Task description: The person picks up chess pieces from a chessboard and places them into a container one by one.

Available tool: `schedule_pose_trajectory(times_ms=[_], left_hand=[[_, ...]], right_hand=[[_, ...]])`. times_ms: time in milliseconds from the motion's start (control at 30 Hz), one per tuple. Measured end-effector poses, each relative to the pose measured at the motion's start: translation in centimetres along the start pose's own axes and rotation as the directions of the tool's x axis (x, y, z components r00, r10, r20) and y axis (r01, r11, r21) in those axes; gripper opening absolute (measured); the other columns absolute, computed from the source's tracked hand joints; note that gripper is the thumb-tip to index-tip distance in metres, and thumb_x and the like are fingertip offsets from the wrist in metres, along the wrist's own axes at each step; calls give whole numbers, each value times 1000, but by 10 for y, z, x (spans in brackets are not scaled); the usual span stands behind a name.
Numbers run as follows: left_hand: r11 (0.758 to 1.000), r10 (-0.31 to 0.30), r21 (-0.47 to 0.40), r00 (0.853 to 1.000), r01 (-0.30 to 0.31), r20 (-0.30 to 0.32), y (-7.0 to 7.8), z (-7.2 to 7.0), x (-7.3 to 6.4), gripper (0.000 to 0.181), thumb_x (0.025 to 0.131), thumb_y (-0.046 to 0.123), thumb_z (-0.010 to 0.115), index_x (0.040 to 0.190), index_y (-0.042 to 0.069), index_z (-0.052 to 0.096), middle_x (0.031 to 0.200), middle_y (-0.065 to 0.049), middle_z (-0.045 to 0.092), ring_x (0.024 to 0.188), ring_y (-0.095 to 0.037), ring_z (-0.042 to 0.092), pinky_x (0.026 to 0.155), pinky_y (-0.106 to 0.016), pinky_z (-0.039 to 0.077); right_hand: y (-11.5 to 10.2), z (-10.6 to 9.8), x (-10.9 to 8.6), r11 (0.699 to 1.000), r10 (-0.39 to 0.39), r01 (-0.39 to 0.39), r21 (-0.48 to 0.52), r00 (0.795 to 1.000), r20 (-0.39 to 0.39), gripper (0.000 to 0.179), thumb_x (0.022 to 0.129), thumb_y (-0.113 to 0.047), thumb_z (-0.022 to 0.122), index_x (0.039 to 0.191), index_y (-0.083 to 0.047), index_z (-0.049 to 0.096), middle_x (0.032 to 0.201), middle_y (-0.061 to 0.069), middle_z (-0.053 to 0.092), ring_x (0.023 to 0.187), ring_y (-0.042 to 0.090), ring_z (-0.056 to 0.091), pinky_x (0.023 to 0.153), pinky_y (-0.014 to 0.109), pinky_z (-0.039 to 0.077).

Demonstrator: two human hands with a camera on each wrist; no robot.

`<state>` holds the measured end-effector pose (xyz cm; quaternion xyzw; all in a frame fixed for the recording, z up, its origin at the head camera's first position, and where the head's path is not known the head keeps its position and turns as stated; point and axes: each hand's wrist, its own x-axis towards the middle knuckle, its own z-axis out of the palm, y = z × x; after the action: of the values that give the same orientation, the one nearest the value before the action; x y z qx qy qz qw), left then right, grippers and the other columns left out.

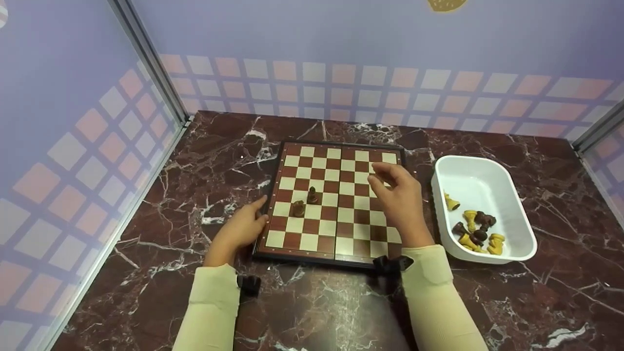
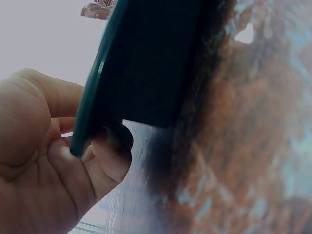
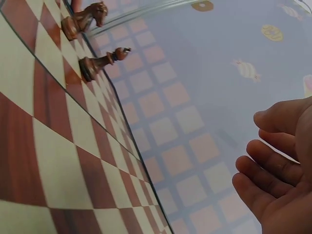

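A folding chessboard [image 1: 319, 242] with red-brown and cream squares lies flat before me. My left hand [image 1: 239, 230] holds its left edge; the left wrist view shows the thumb on one side of the dark rim [image 2: 92, 97] and curled fingers on the other. Two dark brown pieces stand upright on the left half: a knight [image 1: 299, 208] and, just beyond it, a bishop [image 1: 312, 196]. Over the board's right side hovers my right hand [image 1: 402, 200], its fingers loosely bent and nothing between them. The right wrist view has the knight [image 3: 83, 22] and bishop [image 3: 100, 64] beyond that hand.
To the right of the board stands a white plastic tub [image 1: 524, 229] with several yellow and dark brown chess pieces lying in its near part. Patterned walls [image 1: 341, 87] enclose the marble-look tabletop [image 1: 214, 165] at the back and both sides.
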<state>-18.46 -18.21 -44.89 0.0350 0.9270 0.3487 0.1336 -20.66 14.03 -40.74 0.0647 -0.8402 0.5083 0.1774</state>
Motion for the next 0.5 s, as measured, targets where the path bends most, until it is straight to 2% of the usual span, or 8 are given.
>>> schedule_pose_trajectory(times_ms=[200, 333, 500], left_hand=[[1000, 1, 2, 1000, -1, -10, 0, 0, 0, 55, 94, 16, 45, 144, 9, 25, 68, -2, 49, 50, -11, 41, 48, -26, 39], [1000, 15, 6, 1000, -15, -10, 0, 0, 1, 55, 94, 15, 45, 144, 8, 25, 67, -1, 48, 50, -11, 41, 48, -27, 38], [1000, 24, -4, 1000, -24, -18, 1, 0, 0, 54, 94, 15, 45, 144, 7, 26, 67, -1, 48, 50, -11, 41, 48, -26, 38]], right_hand=[[0, 12, -3, 997, -73, 73, 15, 997, -4, 25, 83, -20, 65, 108, -13, 65, 105, 3, 63, 98, 17, 62, 87, 31, 49], [0, 19, -6, 997, -82, 82, 8, 996, 18, 25, 84, -20, 64, 108, -13, 65, 105, 2, 63, 100, 14, 61, 89, 25, 47], [1, 25, -7, 997, -75, 75, -3, 996, 53, 27, 85, -25, 63, 109, -14, 64, 108, 1, 63, 105, 14, 60, 92, 25, 46]])
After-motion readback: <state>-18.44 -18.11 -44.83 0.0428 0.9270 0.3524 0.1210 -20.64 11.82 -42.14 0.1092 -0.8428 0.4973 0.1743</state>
